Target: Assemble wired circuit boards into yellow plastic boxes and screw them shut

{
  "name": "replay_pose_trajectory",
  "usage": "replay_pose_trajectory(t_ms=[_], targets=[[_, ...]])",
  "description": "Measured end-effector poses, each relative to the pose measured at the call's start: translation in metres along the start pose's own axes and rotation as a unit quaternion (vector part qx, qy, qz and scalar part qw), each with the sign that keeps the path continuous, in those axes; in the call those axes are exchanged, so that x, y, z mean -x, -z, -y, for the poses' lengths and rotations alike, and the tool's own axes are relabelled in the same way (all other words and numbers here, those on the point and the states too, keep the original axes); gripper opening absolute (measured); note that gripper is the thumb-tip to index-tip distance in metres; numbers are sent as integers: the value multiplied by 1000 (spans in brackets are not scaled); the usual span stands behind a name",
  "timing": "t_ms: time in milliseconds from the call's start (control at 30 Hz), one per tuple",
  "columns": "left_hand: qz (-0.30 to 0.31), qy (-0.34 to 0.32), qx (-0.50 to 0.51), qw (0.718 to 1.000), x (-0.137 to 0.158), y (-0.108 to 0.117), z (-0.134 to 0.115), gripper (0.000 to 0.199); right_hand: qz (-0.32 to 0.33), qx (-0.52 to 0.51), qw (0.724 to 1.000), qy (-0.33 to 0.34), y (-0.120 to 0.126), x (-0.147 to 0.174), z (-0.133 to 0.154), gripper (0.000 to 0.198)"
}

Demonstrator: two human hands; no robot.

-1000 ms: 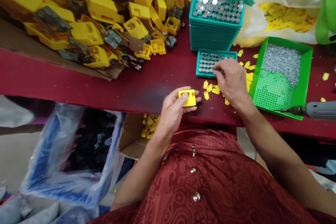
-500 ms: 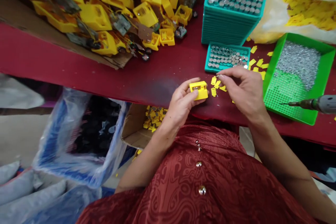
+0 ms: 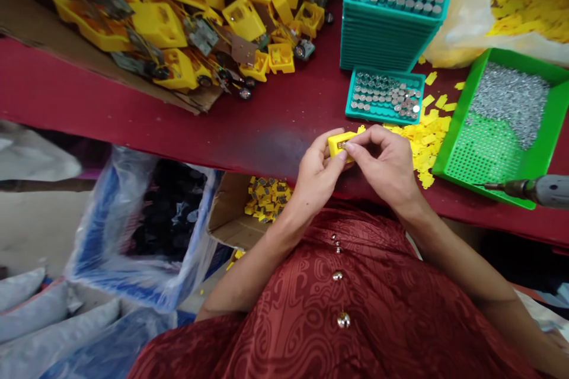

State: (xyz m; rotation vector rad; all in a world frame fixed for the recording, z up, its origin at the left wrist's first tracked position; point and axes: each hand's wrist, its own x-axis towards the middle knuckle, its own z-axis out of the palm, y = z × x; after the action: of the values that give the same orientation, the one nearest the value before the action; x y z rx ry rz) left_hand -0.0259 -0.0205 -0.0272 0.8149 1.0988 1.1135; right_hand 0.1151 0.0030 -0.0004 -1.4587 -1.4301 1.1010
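A small yellow plastic housing (image 3: 336,141) with an opening in its side rests in my left hand (image 3: 317,169), whose fingers and thumb are closed around it. My right hand (image 3: 386,160) pinches thumb and forefinger at that opening, on a tiny silver piece that looks like a button cell; the fingertips mostly cover it. Just behind my hands lies a teal tray (image 3: 386,119) with rows of silver button cells (image 3: 377,95). Flat yellow plastic covers (image 3: 429,139) are spread to the right of my right hand.
Stacked teal trays (image 3: 382,41) stand at the back. A green basket (image 3: 444,160) of screws (image 3: 511,95) sits at right, a power screwdriver (image 3: 551,191) over its edge. Yellow toy bodies (image 3: 160,23) are heaped at the left. Below the table edge are a cardboard box (image 3: 226,210) and a lined blue crate (image 3: 89,260).
My right hand has moved left from near the teal tray to the housing, its fingertips now at the opening. My left hand has shifted slightly right with the housing.
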Motion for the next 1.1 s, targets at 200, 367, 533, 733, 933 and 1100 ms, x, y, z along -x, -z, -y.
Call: replay_pose_trajectory(t_ms=[200,367,533,733,933,1100], targets=[[-47,-66,-193,978,9,-3,5,40,-29,99,992,69,2,10,-2,14],[-43,-108,-256,960,15,-8,-1,37,4,52,999,16,6,13,-4,12],[26,-54,-218,974,19,-6,1,41,26,46,998,-31,20,6,-7,17],[84,3,-111,990,22,-4,-2,41,179,-24,981,-72,43,-7,-14,57],[89,53,21,994,11,0,-6,40,89,-42,995,-6,55,-2,-10,37],[99,143,99,980,9,-2,-14,43,-11,-21,997,73,51,9,-19,17]])
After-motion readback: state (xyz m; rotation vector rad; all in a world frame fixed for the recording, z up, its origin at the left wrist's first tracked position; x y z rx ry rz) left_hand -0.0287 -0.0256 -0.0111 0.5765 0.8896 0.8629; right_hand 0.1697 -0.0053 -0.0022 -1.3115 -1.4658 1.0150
